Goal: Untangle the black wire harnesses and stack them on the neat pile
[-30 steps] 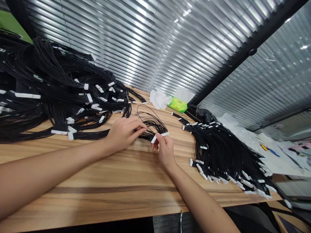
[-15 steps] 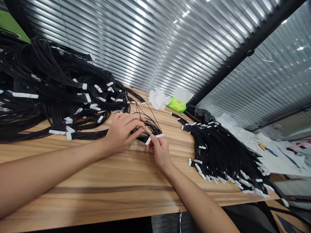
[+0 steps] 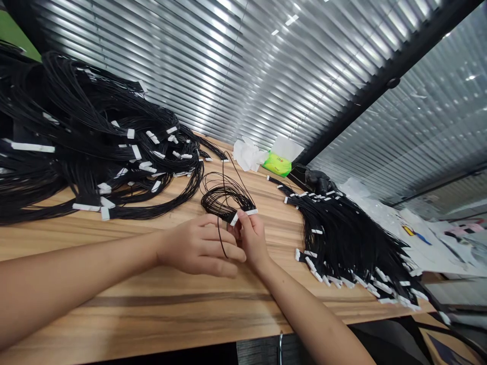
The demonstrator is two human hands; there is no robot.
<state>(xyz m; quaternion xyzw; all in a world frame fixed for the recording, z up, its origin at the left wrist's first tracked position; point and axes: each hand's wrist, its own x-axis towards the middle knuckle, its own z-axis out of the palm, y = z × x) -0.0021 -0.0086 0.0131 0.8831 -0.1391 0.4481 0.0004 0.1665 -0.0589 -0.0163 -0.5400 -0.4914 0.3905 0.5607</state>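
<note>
A small coil of thin black wires with white connector ends lies on the wooden table, between my hands. My right hand pinches the white connectors, fingers closed on them. My left hand rests just left of it, fingers pressed together around a loose black strand that runs across its fingers.
A big heap of black wire harnesses fills the left of the table. A second fanned pile lies on the right. White tissue and a green pack sit at the back by the blinds. Papers cover the far right.
My left hand has drawn back from the coil toward me and now sits beside my right hand with a strand over its fingers. The coil has opened into a rounder loop.
</note>
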